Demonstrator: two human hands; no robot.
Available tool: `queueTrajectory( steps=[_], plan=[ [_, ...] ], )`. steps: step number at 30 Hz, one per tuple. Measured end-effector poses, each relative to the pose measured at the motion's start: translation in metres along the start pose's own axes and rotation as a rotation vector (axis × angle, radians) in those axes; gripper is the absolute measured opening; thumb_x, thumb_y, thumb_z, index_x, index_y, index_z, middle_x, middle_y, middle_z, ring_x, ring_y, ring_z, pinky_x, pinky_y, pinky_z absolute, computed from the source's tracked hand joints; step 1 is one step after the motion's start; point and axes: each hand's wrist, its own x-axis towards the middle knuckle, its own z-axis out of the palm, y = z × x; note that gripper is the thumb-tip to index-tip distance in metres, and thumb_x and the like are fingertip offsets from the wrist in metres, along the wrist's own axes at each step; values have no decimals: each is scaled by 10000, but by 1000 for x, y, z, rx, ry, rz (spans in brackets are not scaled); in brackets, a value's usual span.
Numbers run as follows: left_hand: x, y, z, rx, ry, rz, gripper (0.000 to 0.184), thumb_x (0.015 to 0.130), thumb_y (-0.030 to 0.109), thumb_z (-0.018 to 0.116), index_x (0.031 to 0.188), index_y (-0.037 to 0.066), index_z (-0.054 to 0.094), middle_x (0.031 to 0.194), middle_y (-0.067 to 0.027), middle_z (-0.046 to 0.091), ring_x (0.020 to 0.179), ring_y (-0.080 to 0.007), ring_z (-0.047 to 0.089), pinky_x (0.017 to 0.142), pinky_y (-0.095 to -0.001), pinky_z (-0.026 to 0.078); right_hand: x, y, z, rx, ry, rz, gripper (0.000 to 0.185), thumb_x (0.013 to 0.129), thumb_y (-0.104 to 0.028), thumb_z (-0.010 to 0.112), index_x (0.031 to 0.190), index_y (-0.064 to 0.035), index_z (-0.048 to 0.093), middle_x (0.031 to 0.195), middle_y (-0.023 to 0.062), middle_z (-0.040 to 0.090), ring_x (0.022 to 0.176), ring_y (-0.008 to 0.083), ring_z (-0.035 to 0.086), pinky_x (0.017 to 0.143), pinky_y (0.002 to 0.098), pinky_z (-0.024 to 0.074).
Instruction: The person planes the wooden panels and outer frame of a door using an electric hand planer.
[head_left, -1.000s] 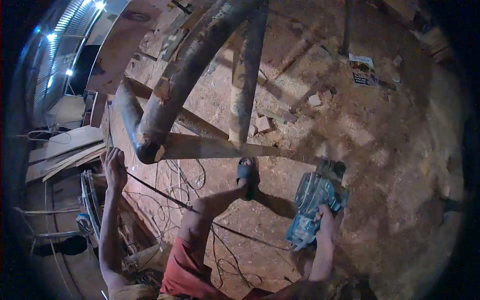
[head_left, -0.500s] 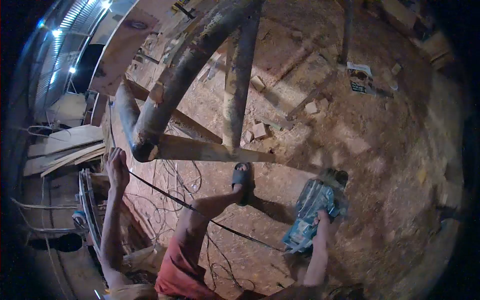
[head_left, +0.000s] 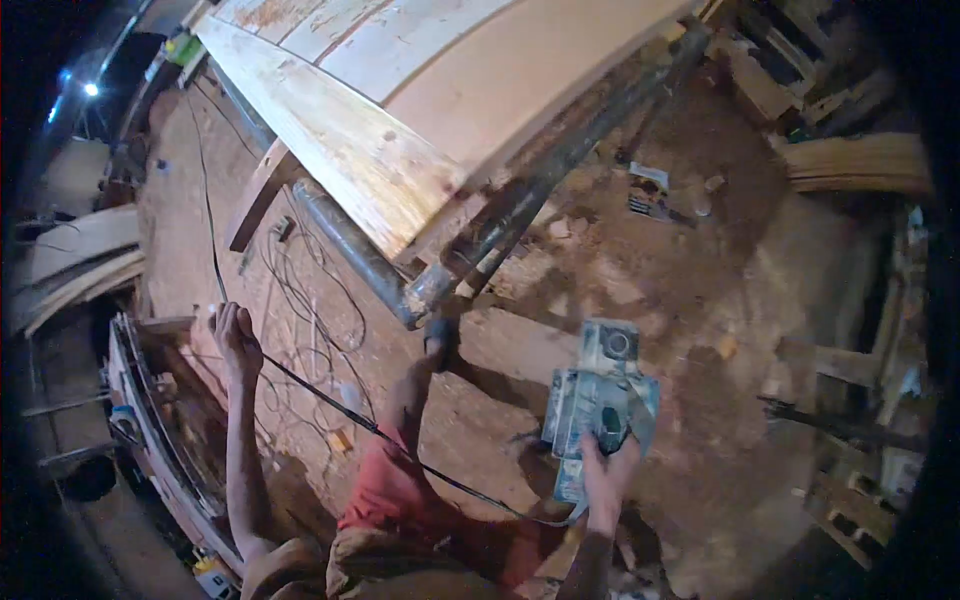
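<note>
My right hand (head_left: 608, 470) is wrapped round the handle of a teal, dusty corded power tool (head_left: 570, 405), boxy with a round dark knob at its front; whether it is a planer or a belt sander I cannot tell. It hangs above the floor, to the right of my leg. A black power cord (head_left: 335, 402) runs from the tool's rear across my red shorts to my left hand (head_left: 236, 340), whose fingers are closed on it. Ahead, pale wooden boards (head_left: 370, 150) form a panel resting on a metal pipe frame (head_left: 355, 245).
Loose cables (head_left: 300, 300) lie coiled on the dusty floor at left. Stacked planks (head_left: 85, 285) and a long curved piece (head_left: 160, 440) stand along the left side. Timber (head_left: 850, 165) is piled at right. A printed packet (head_left: 648, 190) lies beyond the tool.
The view has shifted so that the panel's top now shows over the pipe frame. The tool has turned more upright in view and moved slightly left. Both hands keep their hold.
</note>
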Motion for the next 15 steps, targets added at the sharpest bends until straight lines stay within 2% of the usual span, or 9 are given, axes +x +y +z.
queueTrajectory(
  steps=[1, 2, 3, 6, 8, 10, 11, 13, 15],
  plan=[
    [1, -8, -4, -26, -20, -26, 285, 1035, 127, 511, 781, 27, 432, 741, -139, 408, 701, -336, 437, 741, -414, 355, -20, -34, -17, 94, -98, -21, 448, 902, -263, 735, 1199, 50, 613, 1056, 187, 675, 990, 307, 643, 867, 418, 497],
    [-3, -20, -3, -69, -40, -66, 284, 1036, 122, 505, 774, 35, 441, 741, -132, 416, 715, -334, 453, 745, -414, 353, -45, -76, -31, 56, -89, -6, 448, 902, -263, 735, 1199, 50, 613, 1056, 187, 675, 990, 307, 643, 867, 418, 497],
    [-1, -27, -2, -110, -44, -111, 284, 1037, 116, 500, 768, 43, 449, 741, -125, 423, 728, -332, 469, 749, -415, 351, -65, -121, -40, 159, -76, -101, 386, 925, -214, 703, 1218, 25, 624, 938, 93, 632, 852, 211, 589, 754, 363, 477],
    [16, -19, -7, -123, -9, -203, 236, 1037, 112, 501, 809, 52, 506, 784, -118, 494, 774, -329, 524, 788, -403, 377, -79, -207, -64, 3, -147, -221, 360, 982, -201, 647, 1280, -1, 623, 773, -11, 566, 688, 116, 514, 667, 324, 453],
    [23, -28, 1, -152, -97, -306, 193, 1040, 142, 507, 894, 38, 578, 887, -120, 590, 923, -306, 589, 838, -420, 415, -79, -260, -64, -113, -173, -349, 362, 988, -237, 636, 1254, 8, 628, 747, -3, 570, 666, 110, 515, 628, 312, 441],
    [40, -36, 25, -500, 99, -501, 194, 1045, 166, 507, 1001, 13, 618, 961, -133, 637, 992, -305, 603, 864, -454, 440, -73, -302, -58, -213, -190, -421, 355, 991, -264, 623, 1204, 19, 643, 726, 7, 584, 655, 105, 527, 596, 307, 432],
    [58, -34, 30, -497, 105, -524, 194, 1045, 166, 507, 1001, 13, 618, 961, -133, 637, 992, -305, 603, 864, -454, 440, -61, -319, -48, -134, -279, -449, 324, 990, -262, 618, 1142, 20, 661, 716, 8, 593, 645, 102, 532, 579, 309, 425],
    [100, -35, 41, -124, 292, -497, 233, 1054, 175, 496, 1111, -8, 628, 1024, -156, 674, 1012, -327, 625, 891, -471, 464, -33, -343, -25, -64, -380, -487, 303, 989, -261, 614, 1080, 21, 678, 707, 10, 603, 635, 98, 537, 562, 312, 417],
    [118, -46, 64, -104, 173, -616, 271, 1057, 224, 476, 1139, 15, 628, 1030, -177, 677, 1012, -348, 632, 885, -482, 470, -11, -356, -3, -89, -494, -460, 293, 991, -267, 611, 959, 16, 681, 685, 4, 597, 617, 91, 528, 551, 314, 410]
  ],
)
